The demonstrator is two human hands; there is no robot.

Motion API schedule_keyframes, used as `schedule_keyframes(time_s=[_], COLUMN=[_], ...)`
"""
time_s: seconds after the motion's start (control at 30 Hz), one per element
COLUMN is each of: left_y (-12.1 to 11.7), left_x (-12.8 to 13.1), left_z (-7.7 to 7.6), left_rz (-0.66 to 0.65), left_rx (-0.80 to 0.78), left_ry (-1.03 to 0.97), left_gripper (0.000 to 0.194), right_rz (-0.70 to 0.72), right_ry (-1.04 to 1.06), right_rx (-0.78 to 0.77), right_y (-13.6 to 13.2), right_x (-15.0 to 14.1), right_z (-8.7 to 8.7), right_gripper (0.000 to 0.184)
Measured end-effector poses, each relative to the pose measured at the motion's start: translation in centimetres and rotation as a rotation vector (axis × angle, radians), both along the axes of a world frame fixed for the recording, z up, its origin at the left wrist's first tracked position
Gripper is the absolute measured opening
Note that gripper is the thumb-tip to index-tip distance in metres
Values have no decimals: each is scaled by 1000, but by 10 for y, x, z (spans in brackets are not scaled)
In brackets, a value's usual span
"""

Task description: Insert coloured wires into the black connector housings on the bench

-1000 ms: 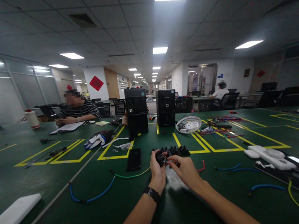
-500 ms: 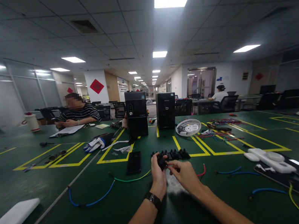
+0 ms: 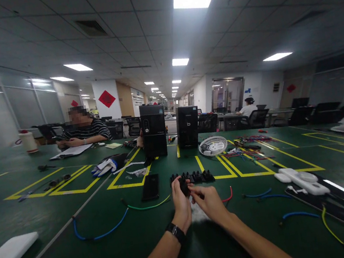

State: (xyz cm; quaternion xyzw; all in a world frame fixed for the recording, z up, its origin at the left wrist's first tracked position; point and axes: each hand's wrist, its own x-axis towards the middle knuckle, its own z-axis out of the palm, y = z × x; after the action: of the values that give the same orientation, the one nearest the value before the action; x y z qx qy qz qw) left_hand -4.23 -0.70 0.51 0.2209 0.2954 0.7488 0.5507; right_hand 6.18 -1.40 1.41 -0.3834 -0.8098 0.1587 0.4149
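My left hand [image 3: 181, 204] is wrapped round a small black part [image 3: 184, 187], holding it just above the table. The part's exact kind is too dark to make out. My right hand [image 3: 207, 200] pinches at the near right side of that part, thumb and forefinger pressed together; whatever lies between those fingertips is too small to name. Right behind the hands lies a row of black connector-like blocks [image 3: 202, 176] with upright studs. A green wire [image 3: 148, 206] joined to a blue wire [image 3: 105, 234] runs off to the left. To the right, a short red wire [image 3: 230, 194] curves upward.
A black phone [image 3: 150, 187] lies left of the blocks. Two black computer towers [image 3: 154, 132] stand farther back, beside a white round basket [image 3: 213, 146]. White devices [image 3: 302, 181] and blue wires [image 3: 300, 214] lie at right. Across the table sits a person [image 3: 88, 130].
The whole view has shifted slightly, so the scene sits a little farther left. Both hands stay together on the black part, with only small finger movement.
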Motion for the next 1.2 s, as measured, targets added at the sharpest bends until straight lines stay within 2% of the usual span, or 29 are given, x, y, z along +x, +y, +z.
schedule_keyframes(time_s=[0.1, 0.23, 0.3, 0.43, 0.5, 0.63, 0.8, 0.9, 0.97, 1.07, 1.13, 1.2], left_y=[1, 5, 7, 8, 9, 7, 0, 4, 12, 23, 23, 14], left_x=[-3, -11, -13, -15, -16, -22, -31, -38, -48, -78, -102, -121], left_z=[-4, -9, -10, -12, -11, -2, 15, 22, 26, 32, 39, 49], left_rz=[10, 116, 160, 222, 262, 336, 369, 368, 391, 492, 561, 668], left_rx=[-42, -84, -64, -19, 24, 148, 138, 173, 161, 30, -4, 59], left_ry=[7, 140, 215, 262, 281, 398, 481, 450, 349, 207, 213, 270], left_gripper=[37, 30, 28, 28, 27, 31, 34, 32, 30, 32, 31, 29], right_rz=[42, 68, 36, -45, -52, -17, -24, -57, -67, -8, 15, -31], right_ry=[-76, -142, -118, -82, -131, -217, -231, -200, -162, -145, -122, -45], right_rx=[31, 17, -11, -30, -25, 23, 97, 120, 131, 118, 105, 93], right_y=[-5, -7, -5, 2, 6, 12, 18, 19, 15, 8, 9, 16], right_x=[-1, -3, -3, -2, -2, -1, -3, -14, -25, -43, -56, -75], right_z=[0, 1, 1, -2, -3, 6, 34, 37, 31, 15, 10, 13], right_gripper=[29, 32, 34, 25, 31, 37, 34, 31, 31, 34, 34, 34])
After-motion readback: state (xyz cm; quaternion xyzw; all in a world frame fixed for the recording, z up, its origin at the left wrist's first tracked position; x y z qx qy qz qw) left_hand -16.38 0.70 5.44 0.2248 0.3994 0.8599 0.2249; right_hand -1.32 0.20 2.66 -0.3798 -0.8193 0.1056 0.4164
